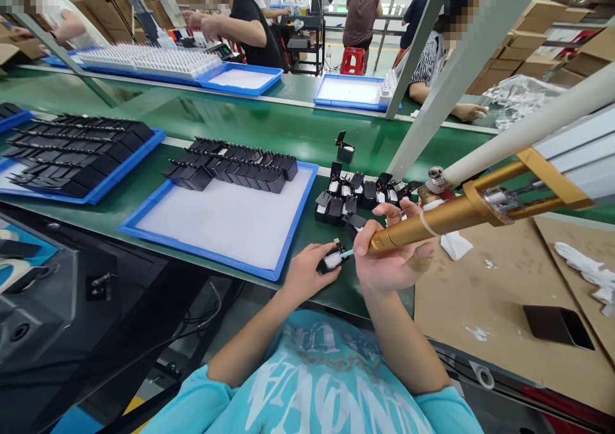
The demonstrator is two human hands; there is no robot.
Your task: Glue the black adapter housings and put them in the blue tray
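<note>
My left hand (pixel 306 270) is curled closed round the sides of a small black plastic housing (pixel 331 260) on the near edge of the green worktop (pixel 340 293); my right hand (pixel 388 266) wraps the gold dispensing tool (pixel 454 218), pale-blue tip (pixel 346 253) at it. The housing looks light and stiff, so I'd pinch its side walls, sparing the probably fragile wires (pixel 341 248).
</note>
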